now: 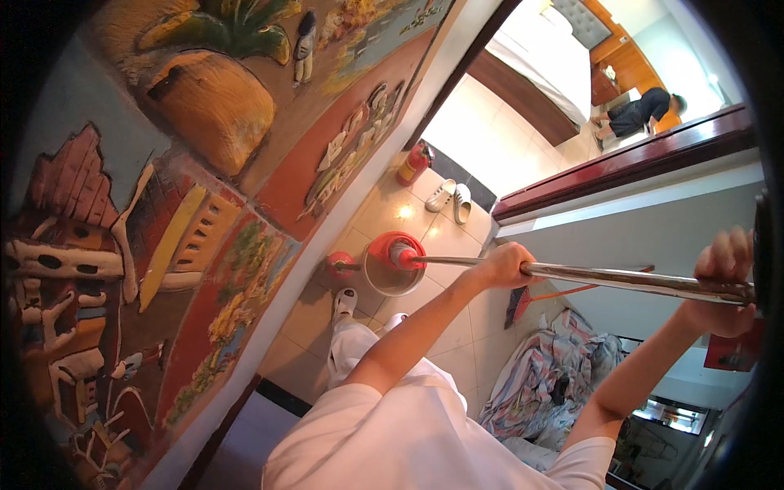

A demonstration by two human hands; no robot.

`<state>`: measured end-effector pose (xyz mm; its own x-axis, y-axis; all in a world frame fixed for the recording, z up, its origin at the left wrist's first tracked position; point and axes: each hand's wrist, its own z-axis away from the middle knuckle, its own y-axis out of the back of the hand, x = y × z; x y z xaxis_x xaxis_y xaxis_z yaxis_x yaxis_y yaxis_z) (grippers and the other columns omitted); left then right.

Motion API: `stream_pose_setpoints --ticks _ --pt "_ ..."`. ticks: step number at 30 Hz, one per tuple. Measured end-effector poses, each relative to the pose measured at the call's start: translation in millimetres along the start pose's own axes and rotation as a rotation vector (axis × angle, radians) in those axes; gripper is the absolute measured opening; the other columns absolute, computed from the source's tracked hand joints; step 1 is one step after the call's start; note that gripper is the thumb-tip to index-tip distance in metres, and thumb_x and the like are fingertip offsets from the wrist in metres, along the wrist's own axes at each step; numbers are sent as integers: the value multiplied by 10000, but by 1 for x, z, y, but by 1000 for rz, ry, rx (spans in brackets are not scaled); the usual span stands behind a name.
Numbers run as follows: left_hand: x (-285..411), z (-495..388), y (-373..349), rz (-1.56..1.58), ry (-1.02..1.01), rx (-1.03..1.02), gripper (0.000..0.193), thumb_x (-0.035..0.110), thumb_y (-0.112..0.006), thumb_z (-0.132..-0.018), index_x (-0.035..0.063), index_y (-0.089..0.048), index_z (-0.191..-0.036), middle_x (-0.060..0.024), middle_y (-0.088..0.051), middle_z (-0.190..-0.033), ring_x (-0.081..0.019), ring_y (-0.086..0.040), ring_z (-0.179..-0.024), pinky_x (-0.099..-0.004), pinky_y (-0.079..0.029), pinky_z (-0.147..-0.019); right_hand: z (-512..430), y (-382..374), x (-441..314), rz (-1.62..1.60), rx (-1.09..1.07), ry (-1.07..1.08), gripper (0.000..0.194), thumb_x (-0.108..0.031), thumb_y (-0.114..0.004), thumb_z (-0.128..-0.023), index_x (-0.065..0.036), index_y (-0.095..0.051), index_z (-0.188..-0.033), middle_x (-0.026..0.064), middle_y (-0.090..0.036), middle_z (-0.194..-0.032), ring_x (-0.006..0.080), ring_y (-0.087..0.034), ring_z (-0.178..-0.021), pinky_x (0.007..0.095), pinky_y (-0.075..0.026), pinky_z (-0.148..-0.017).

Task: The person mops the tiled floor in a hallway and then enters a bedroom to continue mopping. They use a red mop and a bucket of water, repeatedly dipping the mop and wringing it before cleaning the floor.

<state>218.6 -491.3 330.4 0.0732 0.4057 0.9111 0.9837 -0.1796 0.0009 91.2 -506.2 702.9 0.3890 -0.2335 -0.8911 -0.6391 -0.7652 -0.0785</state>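
Both of my hands grip the steel handle (588, 274) of a mop. My left hand (509, 266) is wrapped around its lower part, nearer the mop head. Farther up, close to the picture's right rim, my right hand (726, 282) is closed around the top end. The red mop head (403, 255) sits at the red wringer basket (381, 246) of a round bucket (395, 288) on the tiled floor. Its strands are mostly hidden in the basket. The bucket stands just ahead of my white shoes (346, 300).
A fire extinguisher (415, 164) and a pair of clogs (450, 199) stand by the doorway. Another red cylinder (340, 264) is beside the bucket. A painted relief wall (245, 202) rises left. An orange-handled broom (520, 305) and heaped striped cloth (545, 373) lie right. A person (640, 113) bends in the bedroom.
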Motion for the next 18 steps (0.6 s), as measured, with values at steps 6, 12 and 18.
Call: stream_pose_setpoints --ticks 6,12,18 --pt "-2 4 -17 -259 38 243 297 319 -749 -803 74 -600 -726 -107 -459 -580 -294 -509 -559 -400 -412 -554 19 44 4 129 -76 74 284 -397 -563 -991 -147 -557 -857 -23 -536 -578 43 -494 -393 148 -391 -384" --pt "58 12 -56 -364 -112 819 390 372 -756 -796 93 -527 -944 -43 -565 -843 -279 -563 -818 -397 -420 -785 32 20 15 338 297 176 223 -297 -508 -1035 -141 -542 -879 -4 -414 -559 65 -336 -421 188 -291 -413" --pt "36 2 -43 -183 38 658 389 318 -760 -833 69 -540 -629 -96 -527 -565 -282 -529 -521 -388 -400 -500 35 6 9 321 316 88 233 -339 -604 -943 -113 -551 -926 77 -534 -802 140 -532 -693 260 -450 -682"
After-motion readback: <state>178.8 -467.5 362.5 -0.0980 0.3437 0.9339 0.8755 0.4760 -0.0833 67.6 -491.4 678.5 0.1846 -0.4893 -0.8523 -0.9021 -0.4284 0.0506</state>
